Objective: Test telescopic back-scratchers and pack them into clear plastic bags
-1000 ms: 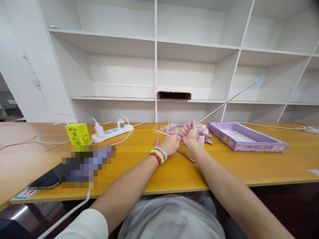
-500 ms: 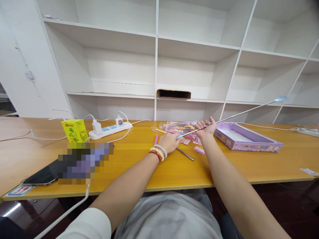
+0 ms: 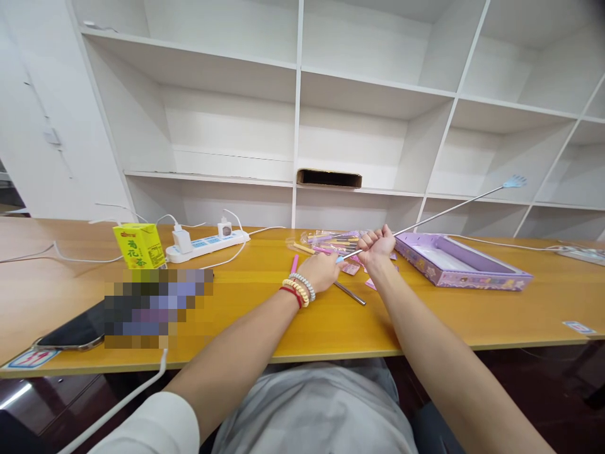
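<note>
A telescopic back scratcher (image 3: pixel 451 207) with a thin metal rod and a light blue hand-shaped head slants up to the right over the table. My left hand (image 3: pixel 319 271), with several bands on its wrist, is closed round its blue handle end. Further along, my right hand (image 3: pixel 377 247) has its fingers wrapped round the metal rod. Beneath my left hand lies another rod with a pink handle (image 3: pixel 295 263) and a bare metal end (image 3: pixel 350 294); its middle is hidden. Behind both hands are several colourful sticks in clear plastic wrappers (image 3: pixel 331 239) and small pink cards (image 3: pixel 350 269).
A shallow purple box (image 3: pixel 482 280) stands right of my hands. On the left are a yellow drink carton (image 3: pixel 139 246), a white power strip (image 3: pixel 208 244) with cables, a dark phone (image 3: pixel 73 328) and a blurred-out patch. White shelves (image 3: pixel 236 180) rise behind the table, holding a cardboard box (image 3: pixel 329 179).
My right hand has slid left, closer to my left hand. The blue head of the back scratcher has moved left and slightly up. My left hand keeps its grip.
</note>
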`<state>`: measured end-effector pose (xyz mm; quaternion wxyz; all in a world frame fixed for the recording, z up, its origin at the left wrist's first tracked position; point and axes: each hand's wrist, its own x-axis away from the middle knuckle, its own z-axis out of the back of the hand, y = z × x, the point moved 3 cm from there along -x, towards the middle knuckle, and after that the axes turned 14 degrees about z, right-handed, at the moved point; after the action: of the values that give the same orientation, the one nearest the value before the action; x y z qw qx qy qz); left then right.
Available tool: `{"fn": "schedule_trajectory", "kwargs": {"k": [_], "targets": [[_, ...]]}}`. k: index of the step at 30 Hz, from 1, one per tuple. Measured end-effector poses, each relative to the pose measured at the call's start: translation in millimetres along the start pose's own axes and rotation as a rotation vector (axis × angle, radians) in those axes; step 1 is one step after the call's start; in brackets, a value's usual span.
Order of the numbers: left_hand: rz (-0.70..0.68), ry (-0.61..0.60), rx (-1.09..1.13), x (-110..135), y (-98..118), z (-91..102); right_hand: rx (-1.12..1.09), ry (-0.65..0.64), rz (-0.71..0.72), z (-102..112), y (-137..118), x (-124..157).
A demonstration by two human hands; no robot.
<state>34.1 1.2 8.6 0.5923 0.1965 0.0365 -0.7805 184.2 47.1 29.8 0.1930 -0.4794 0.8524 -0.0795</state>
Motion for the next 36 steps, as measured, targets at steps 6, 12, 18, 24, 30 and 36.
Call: {"fn": "schedule_trajectory", "kwargs": {"k": [6,12,18,24,30,36], "targets": [[0.001,-0.049,0.018,-4,-2,-4.2,0.016,-0.026,-0.019,-2,10,8],[0.006,-0.076,0.081,-6,-1,-4.6,0.009,-0.025,-0.053,-8,14,16],[-0.019,-0.126,0.156,-5,4,-2.9,0.053,-0.025,-0.075,-9,20,21],[0.019,-0.14,0.174,-7,4,-5.7,0.063,-0.026,-0.105,-10,25,26],[-0.006,-0.119,0.236,-9,6,-8.0,0.053,-0.054,-0.129,-11,26,26],[-0.048,-0.103,0.231,-11,0,-5.6,-0.002,-0.085,-0.103,-8,29,28]]}}
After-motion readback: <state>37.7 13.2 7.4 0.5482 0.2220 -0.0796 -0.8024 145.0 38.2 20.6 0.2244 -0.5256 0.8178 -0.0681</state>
